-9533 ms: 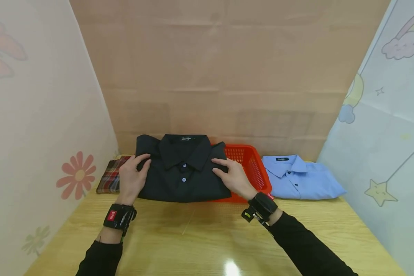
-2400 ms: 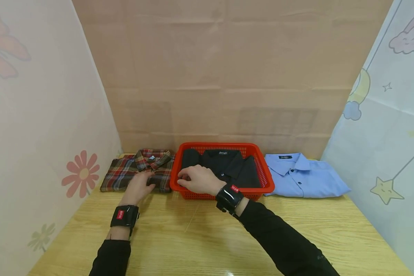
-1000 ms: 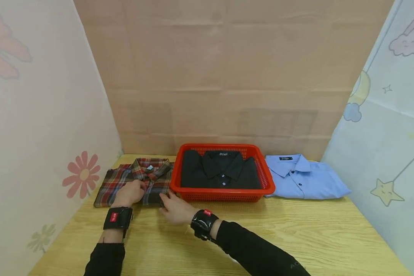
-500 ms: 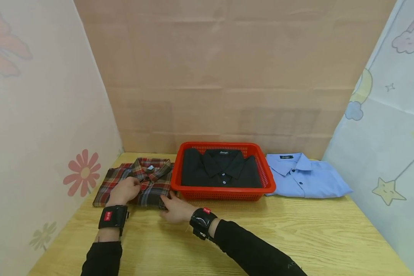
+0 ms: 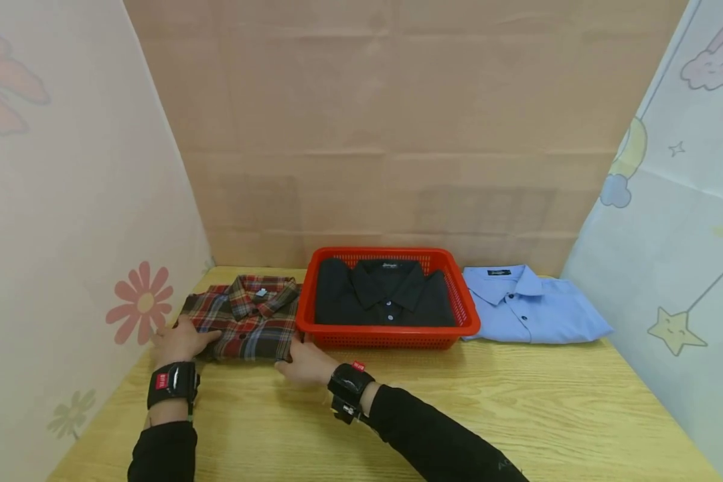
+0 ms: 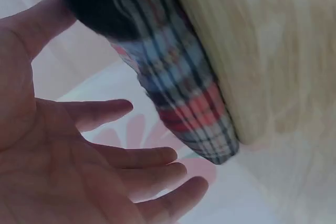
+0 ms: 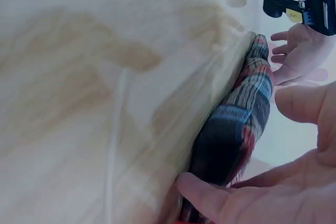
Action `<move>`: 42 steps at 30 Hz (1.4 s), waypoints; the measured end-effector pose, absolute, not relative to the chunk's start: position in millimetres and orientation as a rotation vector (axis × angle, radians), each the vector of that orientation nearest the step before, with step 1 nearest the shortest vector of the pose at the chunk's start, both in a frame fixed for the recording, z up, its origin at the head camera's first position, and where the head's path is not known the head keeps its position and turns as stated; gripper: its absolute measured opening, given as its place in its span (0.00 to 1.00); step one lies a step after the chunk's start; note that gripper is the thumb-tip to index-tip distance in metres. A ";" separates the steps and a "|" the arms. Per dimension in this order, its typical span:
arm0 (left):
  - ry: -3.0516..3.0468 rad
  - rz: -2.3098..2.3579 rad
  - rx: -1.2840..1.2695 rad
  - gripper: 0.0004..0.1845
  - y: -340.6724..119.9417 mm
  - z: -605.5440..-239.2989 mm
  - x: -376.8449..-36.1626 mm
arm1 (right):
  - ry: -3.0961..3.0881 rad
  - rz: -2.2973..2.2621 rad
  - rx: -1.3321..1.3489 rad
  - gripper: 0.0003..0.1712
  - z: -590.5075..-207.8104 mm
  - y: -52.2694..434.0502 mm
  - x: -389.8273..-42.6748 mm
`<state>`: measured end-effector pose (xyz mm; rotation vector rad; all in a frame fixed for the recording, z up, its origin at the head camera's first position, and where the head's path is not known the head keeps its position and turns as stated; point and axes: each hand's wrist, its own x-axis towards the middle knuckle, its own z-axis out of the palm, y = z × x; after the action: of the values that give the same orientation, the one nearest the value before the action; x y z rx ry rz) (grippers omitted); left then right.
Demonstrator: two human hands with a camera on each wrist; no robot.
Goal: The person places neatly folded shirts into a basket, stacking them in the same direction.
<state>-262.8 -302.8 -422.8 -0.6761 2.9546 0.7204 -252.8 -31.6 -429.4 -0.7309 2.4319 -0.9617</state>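
Far-left corner of the tabletop (image 5: 518, 402): my left hand (image 5: 177, 343) lies at the left edge of the folded plaid shirt (image 5: 244, 320), fingers straight and spread, thumb touching the cloth, nothing clenched. The left wrist view shows the open palm (image 6: 63, 166) beside the stacked plaid layers (image 6: 178, 98), so this grip is released, flat against the bundle rather than closed on it. The shirt sits collar up, close to the flower-printed side wall (image 5: 66, 234), its right edge just beside the red basket (image 5: 466, 321).

My right hand (image 5: 304, 365) meets the shirt's near right corner, thumb at the bottom of the fold (image 7: 236, 124) and the other fingers straight; it too is open, pressing but not pinching.

The risk I see from here is the fold coming apart. With both hands only touching the sides, a lift could let the bottom layers sag and the sleeves slide out. A push from one side alone could skew the bundle or bunch it against the basket wall. The shirt also lies near the left edge of the tabletop, so a careless nudge could drag part of it off.

Inside the basket, a folded black shirt (image 5: 385, 301) already lies flat; anything swung over could catch the rim and shove the basket toward the folded blue shirt (image 5: 530, 311) at the far-right side.
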 end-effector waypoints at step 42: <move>2.880 0.776 -0.241 0.36 -301.6 -410.1 -263.7 | 2.207 -1.430 -0.501 0.41 -436.0 -52.4 -265.1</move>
<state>-263.7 -301.6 -410.1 -0.2411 2.8796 0.7761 -265.1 -52.4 -436.0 -0.5015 2.2066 -1.4299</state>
